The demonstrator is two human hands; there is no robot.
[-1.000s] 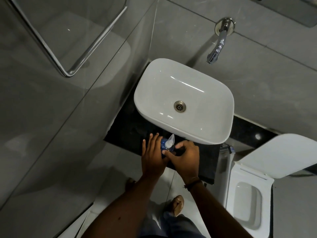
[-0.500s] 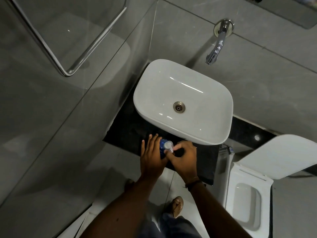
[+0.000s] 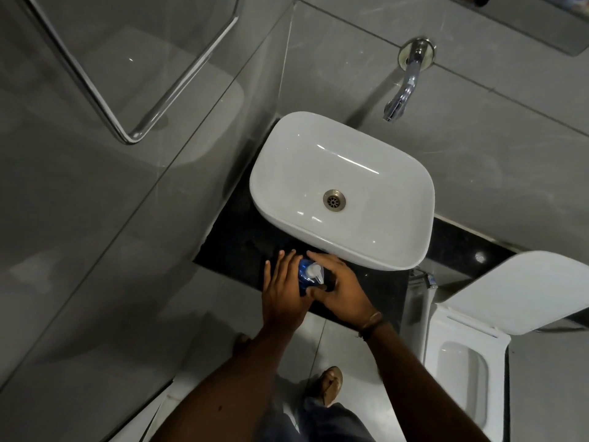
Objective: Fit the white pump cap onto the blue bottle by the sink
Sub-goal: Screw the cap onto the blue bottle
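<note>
A blue bottle (image 3: 303, 280) stands on the black counter (image 3: 242, 244) just in front of the white basin. The white pump cap (image 3: 314, 272) sits on top of the bottle, its nozzle pointing toward me and to the right. My left hand (image 3: 283, 290) wraps the bottle's left side. My right hand (image 3: 339, 290) curls around the bottle's right side, index finger behind the cap and thumb at the front. Most of the bottle's body is hidden between the two hands.
The white basin (image 3: 411, 250) with a metal drain (image 3: 334, 200) fills the counter behind the bottle. A chrome tap (image 3: 402, 90) sticks out of the grey wall above it. A white toilet (image 3: 459, 374) with raised lid stands at right. A glass panel is at left.
The pump cap's nozzle has swung from pointing up toward the basin to pointing toward me. My right hand has shifted from pinching the cap to wrapping around the bottle.
</note>
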